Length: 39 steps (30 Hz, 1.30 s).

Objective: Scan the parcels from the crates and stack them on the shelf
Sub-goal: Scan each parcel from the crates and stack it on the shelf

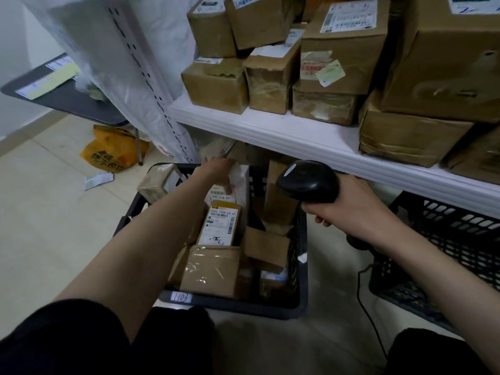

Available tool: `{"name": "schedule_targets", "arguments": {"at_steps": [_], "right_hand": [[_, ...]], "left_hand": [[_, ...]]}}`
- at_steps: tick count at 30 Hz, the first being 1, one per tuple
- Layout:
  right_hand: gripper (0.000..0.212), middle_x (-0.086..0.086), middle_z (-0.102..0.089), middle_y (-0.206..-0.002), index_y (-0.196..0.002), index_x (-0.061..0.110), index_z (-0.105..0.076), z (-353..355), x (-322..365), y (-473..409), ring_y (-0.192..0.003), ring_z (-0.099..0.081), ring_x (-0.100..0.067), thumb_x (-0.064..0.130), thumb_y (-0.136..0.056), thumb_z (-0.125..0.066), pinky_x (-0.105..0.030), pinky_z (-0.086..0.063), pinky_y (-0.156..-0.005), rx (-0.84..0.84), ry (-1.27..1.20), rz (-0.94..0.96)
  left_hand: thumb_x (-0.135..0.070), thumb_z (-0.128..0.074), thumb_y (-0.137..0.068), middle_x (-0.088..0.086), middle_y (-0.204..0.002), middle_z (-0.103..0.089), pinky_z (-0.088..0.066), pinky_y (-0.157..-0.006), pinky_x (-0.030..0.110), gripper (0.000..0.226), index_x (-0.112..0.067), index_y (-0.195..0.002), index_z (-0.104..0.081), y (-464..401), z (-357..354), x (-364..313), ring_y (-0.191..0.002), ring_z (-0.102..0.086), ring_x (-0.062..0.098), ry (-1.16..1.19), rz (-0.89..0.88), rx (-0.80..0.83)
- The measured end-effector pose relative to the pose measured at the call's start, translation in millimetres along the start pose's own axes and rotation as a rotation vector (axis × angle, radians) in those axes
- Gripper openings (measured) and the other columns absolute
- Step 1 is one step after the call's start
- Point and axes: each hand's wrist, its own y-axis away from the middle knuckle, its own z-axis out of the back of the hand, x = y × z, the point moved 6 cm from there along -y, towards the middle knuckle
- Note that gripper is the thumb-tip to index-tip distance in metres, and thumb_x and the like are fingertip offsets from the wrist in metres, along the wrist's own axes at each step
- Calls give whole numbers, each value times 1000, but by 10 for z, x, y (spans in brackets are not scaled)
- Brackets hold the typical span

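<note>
Black crate (303, 272) sat lower centre, full of parcels; left hand (216, 169) reached in, fingers on a white parcel (239, 182), grip unclear. Right hand (349, 209) gripped the scanner (305, 182) below the shelf (297, 133).

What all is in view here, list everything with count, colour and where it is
crate: one, black, on the floor, full of parcels
second crate: one, black, at right under the shelf
parcels in crate: several, brown and white
shelf: one, white, above the crates
boxes on shelf: many, brown, stacked
scanner: one, black, corded
bag: one, yellow, on the floor at left
table: one, dark, at left
left hand: on a white parcel in the crate
right hand: gripping the scanner
</note>
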Motion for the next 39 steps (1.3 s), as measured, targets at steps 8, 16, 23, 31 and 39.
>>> {"name": "schedule_targets", "arguments": {"at_steps": [8,16,23,31,39], "right_hand": [[18,0,-73,-70,-98,21,-69,-16,50,86,-57,-69,-4,16,-84,-79,-16,-49,-52,30,12,39],[11,4,-68,-61,-85,18,-70,155,140,350,-50,-62,1,17,-85,-81,-9,-44,-49,-59,-100,122],[56,21,-68,-107,-118,29,-62,90,289,627,-100,-61,16,33,-70,-90,-7,-48,-80,-115,-287,268],[82,29,-61,-114,-130,25,-57,-4,317,746,-109,-56,21,34,-58,-95,-2,-43,-87,-144,-277,378],[75,6,-71,-123,-131,19,-62,237,199,640,-117,-65,-6,34,-65,-93,-41,-54,-101,-227,-438,283]], "left_hand": [[-40,-96,-59,3,-140,-46,-38,-112,52,95,-25,-141,-50,771,637,-83,-130,-45,30,-12,-131,-268],[-39,-93,-66,2,-134,-45,-44,-104,43,87,-26,-140,-51,1916,1183,-28,-122,-46,26,255,-151,-544],[-49,-91,-64,-10,-119,-45,-49,-96,46,90,-36,-144,-52,2393,903,-308,-109,-47,17,256,-210,-453],[-56,-86,-64,-8,-118,-48,-48,-97,41,85,-46,-142,-52,2520,893,-733,-109,-48,14,435,-441,-475],[-45,-89,-68,-6,-139,-48,-50,-106,38,108,-31,-158,-32,2565,913,-892,-127,-49,10,820,-459,-543]]}}
